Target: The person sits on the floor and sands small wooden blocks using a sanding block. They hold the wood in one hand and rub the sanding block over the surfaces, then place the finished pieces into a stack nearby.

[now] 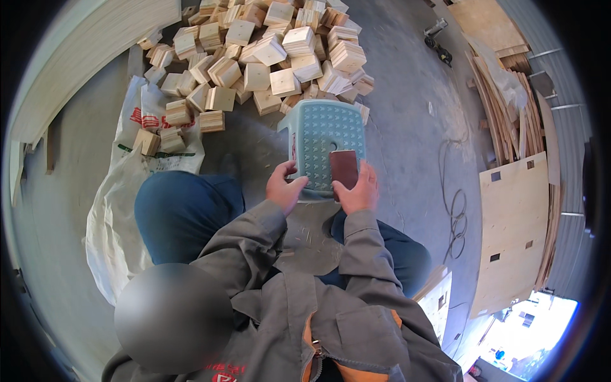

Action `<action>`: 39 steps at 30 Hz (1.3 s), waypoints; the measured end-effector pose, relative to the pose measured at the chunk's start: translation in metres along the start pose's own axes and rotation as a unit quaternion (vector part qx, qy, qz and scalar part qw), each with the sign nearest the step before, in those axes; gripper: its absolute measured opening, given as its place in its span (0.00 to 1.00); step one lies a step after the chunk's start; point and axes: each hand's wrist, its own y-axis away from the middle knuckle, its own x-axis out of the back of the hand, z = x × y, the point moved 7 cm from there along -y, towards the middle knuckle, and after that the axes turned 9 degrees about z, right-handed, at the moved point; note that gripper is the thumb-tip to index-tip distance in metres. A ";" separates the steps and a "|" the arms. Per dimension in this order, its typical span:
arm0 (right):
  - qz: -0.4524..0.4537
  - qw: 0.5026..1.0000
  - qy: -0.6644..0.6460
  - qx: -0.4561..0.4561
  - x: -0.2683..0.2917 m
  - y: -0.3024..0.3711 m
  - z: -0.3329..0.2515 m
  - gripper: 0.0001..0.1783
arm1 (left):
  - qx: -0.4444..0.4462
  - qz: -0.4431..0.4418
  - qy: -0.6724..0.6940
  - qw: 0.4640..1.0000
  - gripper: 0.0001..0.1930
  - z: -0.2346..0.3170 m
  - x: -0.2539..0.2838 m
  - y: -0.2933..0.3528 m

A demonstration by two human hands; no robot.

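A pale blue-green plastic stool (pixel 321 127) with a raised pattern on its top stands between my knees. My right hand (pixel 361 193) grips a flat reddish-brown sanding block (pixel 344 170), thumb on its face and fingers round its right side. The block is tilted up over the near right part of the stool top. At the stool's near left edge is my left hand (pixel 286 186), its thumb and fingers apart and nothing visible between them. Whether it touches the stool I cannot tell.
Beyond the stool lies a large heap of squarish plywood blocks (pixel 284 82). A white woven sack (pixel 114 210) is spread at the left, some blocks on it. Plywood sheets (pixel 514 223) lean along the right, near a coiled cable (pixel 457 223) on the concrete floor.
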 end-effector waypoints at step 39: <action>0.074 0.989 -0.121 -0.048 -0.014 -0.012 0.001 0.45 | -0.492 -0.043 -0.504 0.708 0.51 0.204 -0.269 -0.327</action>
